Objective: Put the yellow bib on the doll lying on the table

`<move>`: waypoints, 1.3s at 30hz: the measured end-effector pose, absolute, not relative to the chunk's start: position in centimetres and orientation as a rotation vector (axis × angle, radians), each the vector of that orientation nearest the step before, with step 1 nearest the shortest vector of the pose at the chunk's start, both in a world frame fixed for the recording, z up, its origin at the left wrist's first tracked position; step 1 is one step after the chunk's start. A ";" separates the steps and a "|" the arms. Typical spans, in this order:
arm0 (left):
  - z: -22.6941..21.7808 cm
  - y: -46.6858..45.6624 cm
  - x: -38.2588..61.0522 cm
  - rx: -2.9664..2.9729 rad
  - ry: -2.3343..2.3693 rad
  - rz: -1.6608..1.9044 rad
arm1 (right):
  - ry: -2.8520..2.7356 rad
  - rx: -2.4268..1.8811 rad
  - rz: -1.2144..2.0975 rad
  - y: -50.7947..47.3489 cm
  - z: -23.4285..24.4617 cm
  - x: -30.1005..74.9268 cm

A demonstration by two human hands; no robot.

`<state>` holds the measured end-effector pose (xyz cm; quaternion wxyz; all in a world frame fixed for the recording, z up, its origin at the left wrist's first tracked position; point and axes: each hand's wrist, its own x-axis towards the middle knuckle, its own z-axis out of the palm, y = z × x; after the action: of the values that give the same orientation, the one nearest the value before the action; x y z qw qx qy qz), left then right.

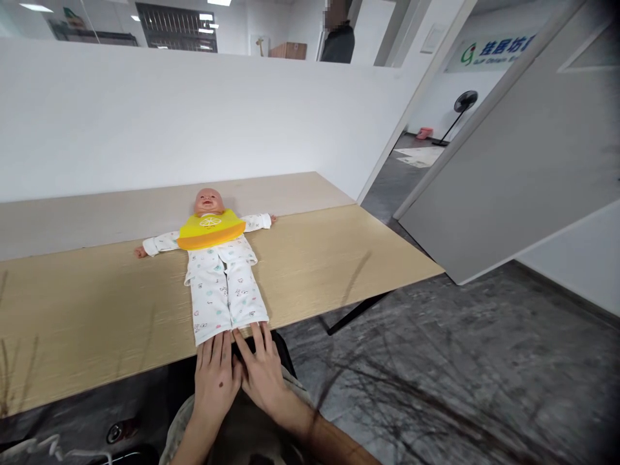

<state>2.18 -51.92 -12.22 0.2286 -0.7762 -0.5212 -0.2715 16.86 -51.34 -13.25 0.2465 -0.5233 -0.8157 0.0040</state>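
**Both hands flat at the doll's trouser hems, near table edge**

The left hand [216, 381] and right hand [265, 374] lie side by side, touching each other, at the near edge of the table [97, 303]. Both are spread flat with fingers extended and hold nothing. The fingertips rest at the hems of the doll's trousers [225, 303], the left hand at the left leg and the right hand at the right leg.

The doll [209, 201] lies on its back in the middle of the table, head towards the far side, arms stretched out to left and right, legs straight and together, pointing at the person.

State of dress, as judged: the patterned white top [162, 243] and matching trousers are fully on and lie fairly smooth. A yellow bib [210, 234] with an orange lower edge sits across the chest. Nothing appears undone or half removed. No feet show below the hems. Whether the hands are smoothing the fabric or only resting on it cannot be told.

Writing: the bib carries a white citrus-slice drawing and no legible words. A sign [489, 51] at far right shows a green logo and blue Chinese characters. The smaller line beneath is too blurred to read.

Surroundings: a white partition [194, 116] stands behind the table, a person [339, 42] is beyond it, a grey door [523, 161] stands at right, and a standing fan [465, 102] is far off.
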 end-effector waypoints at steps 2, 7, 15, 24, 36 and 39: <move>-12.1 -52.2 2.3 -2.144 -1.445 -0.735 | -2.266 -1.477 0.102 -51.5 -13.0 16.7; -11.1 -52.9 2.5 -2.116 -1.429 -0.728 | -2.333 -1.534 0.331 -51.8 -11.8 17.3; -7.7 -55.7 3.0 -2.301 -1.427 -1.042 | -2.323 -1.114 0.621 -54.8 -10.9 20.4; 0.1 -44.7 -2.3 -2.052 -2.220 -1.645 | -1.725 -0.723 1.203 -39.2 -2.5 25.7; 3.2 -20.4 -8.2 -1.410 -2.136 -2.869 | -0.856 -0.818 1.508 -11.6 -1.1 19.8; 2.2 -14.9 -9.9 -1.178 -2.276 -2.924 | -0.902 -0.848 1.488 -7.3 -1.8 16.7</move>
<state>-9.92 -14.95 2.22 -0.3647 -0.2821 -0.5450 -0.7003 16.73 -7.28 -1.81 0.5669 -0.3609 -0.3839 0.6333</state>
